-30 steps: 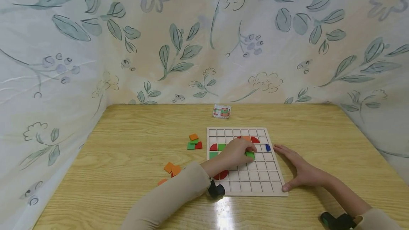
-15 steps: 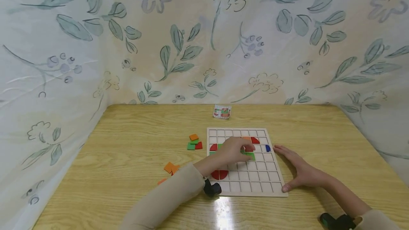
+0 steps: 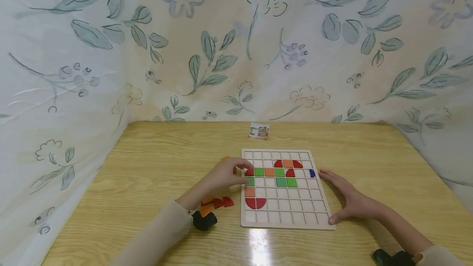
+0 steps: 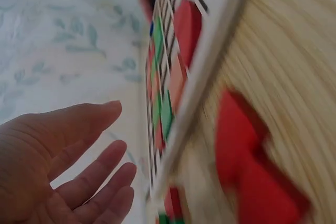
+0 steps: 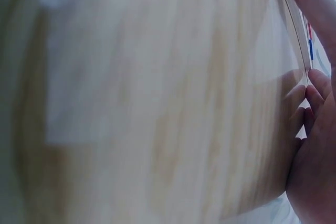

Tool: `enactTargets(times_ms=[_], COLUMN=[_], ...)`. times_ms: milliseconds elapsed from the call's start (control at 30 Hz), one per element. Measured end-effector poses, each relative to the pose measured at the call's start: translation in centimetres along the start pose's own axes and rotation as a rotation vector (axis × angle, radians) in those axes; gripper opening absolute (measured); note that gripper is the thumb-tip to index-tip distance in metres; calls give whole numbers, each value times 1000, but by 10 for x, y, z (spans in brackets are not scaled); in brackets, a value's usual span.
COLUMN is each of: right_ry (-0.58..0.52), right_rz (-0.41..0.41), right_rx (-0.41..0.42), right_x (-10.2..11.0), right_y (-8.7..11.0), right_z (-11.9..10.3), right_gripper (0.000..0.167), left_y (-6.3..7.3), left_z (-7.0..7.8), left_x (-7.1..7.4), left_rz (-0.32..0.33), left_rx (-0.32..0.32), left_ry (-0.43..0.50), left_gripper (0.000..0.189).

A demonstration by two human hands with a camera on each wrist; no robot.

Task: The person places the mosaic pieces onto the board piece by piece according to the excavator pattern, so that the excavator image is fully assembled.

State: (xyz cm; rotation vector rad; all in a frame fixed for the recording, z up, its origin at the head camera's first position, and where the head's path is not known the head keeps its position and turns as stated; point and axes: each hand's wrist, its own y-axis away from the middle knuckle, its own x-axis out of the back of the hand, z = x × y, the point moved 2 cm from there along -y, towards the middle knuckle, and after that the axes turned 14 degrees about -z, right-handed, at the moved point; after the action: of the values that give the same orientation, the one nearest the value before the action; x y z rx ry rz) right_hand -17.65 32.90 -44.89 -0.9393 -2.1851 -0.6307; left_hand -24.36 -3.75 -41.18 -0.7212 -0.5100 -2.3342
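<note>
The gridded board (image 3: 299, 217) lies flat just to the right of your left grip (image 3: 221, 174), its long axis running away from you. The piece closest to that grip is a red quarter-round tile (image 3: 250, 172) in the board's leftmost column, partly covered by your fingertips; whether they touch it, I cannot tell. Thumb and fingers there stand spread, and the left wrist view shows nothing between them. Coming toward you from that tile, the same column holds a teal tile (image 3: 249, 182) and an orange tile (image 3: 249, 192); running right from it, away from the grip, are a green tile (image 3: 259, 172) and more coloured pieces. The relation that counts, I judge, is left grip to loose pieces: it is much nearer to them than your right grip (image 3: 349, 202), with a loose red tile (image 3: 218, 203) on your side of it, near the wrist, and a loose orange tile (image 3: 225, 158) just past its knuckles. Across the board, the right grip is also spread and holds no tile, thumb at the near corner, fingertips at the right edge beside a blue piece (image 3: 312, 173). Beyond the board, ahead and right of the left grip, a pattern card (image 3: 259, 130) lies on the desk (image 3: 166, 143).
</note>
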Motion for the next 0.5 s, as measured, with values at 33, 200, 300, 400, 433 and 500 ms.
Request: enactTargets(times_ms=[33, 200, 300, 400, 433, 500], right_ry=[3, 7, 8, 10, 12, 15], right_rz=[0, 5, 3, -2, -4, -5], right_rx=[-1, 0, -2, 2, 2, 9], right_x=[0, -1, 0, 0, 0, 0], right_y=[1, 3, 3, 2, 2, 2], right_z=[0, 1, 1, 1, 1, 1], right_gripper=[112, 112, 112, 111, 111, 111], left_y=[5, 21, 24, 26, 26, 25], left_z=[-4, -21, -30, -39, -42, -47], left_x=[2, 14, 19, 22, 23, 24], left_rz=[20, 121, 145, 144, 140, 136], left_rx=[2, 48, 88, 125, 133, 141], left_ry=[11, 24, 31, 50, 55, 64], left_gripper=[29, 18, 16, 17, 18, 19])
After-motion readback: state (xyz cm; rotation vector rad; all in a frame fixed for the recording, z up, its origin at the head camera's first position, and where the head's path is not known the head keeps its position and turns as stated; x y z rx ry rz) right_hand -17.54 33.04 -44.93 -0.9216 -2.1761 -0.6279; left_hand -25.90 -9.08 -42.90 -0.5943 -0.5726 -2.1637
